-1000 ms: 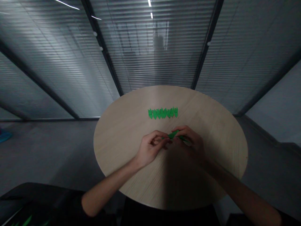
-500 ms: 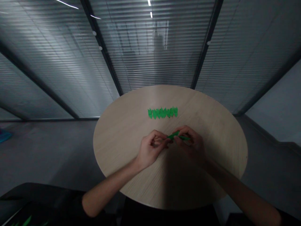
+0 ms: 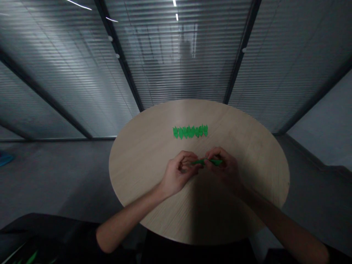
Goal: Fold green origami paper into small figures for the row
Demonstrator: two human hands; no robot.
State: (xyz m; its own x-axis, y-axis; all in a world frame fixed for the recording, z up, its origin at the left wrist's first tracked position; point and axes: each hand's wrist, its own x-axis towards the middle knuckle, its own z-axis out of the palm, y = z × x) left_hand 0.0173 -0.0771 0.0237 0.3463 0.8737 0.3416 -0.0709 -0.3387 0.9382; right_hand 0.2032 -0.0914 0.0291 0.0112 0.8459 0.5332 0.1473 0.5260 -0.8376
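Between my hands, just above the round table, is a narrow green piece [image 3: 216, 161] that looks like folded paper. My left hand [image 3: 176, 174] is closed, its thumb and fingers pinching the left end. My right hand [image 3: 227, 168] pinches the same piece near its middle, and the right end sticks out under the curled fingers. Farther back on the table lies a row of several small green folded pieces [image 3: 190, 132] with pointed tips, set close side by side. My fingers cover part of the held piece, so its exact shape is hard to make out.
The round wooden table [image 3: 137, 157] has its curved edge under my forearms. Behind it stands a glass wall with blinds [image 3: 181, 80]. At the lower left, bright green bits [image 3: 31, 257] show against something dark. A blue object [image 3: 5, 158] lies on the floor at far left.
The green piece has turned from a slant to nearly level, and its middle has dropped slightly. My left fingers have shifted a little on it; the row of pieces stays put.
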